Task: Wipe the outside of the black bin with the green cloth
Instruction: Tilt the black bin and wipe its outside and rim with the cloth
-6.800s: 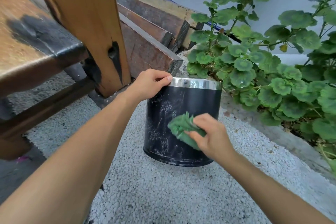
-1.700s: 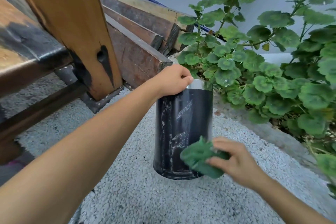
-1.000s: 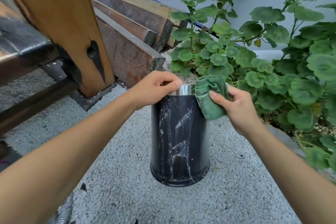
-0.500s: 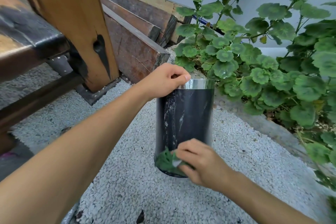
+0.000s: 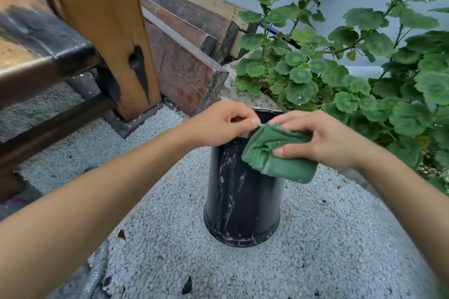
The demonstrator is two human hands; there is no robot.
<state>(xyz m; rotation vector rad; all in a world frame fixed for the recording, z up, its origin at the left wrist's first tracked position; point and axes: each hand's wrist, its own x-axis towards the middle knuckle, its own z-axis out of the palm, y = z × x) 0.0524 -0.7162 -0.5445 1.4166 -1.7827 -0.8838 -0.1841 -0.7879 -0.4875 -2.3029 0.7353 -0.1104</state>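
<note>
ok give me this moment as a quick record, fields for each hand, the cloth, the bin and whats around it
left hand: grips the bin's top rim
right hand: presses the cloth against the bin's upper side
cloth: green, bunched, near the rim
bin: black, upright on the gravel, pale streaks on its side
ground: pale gravel
plant: leafy, behind and right of the bin
wooden post: behind and left
planks: stacked behind the bin
</note>
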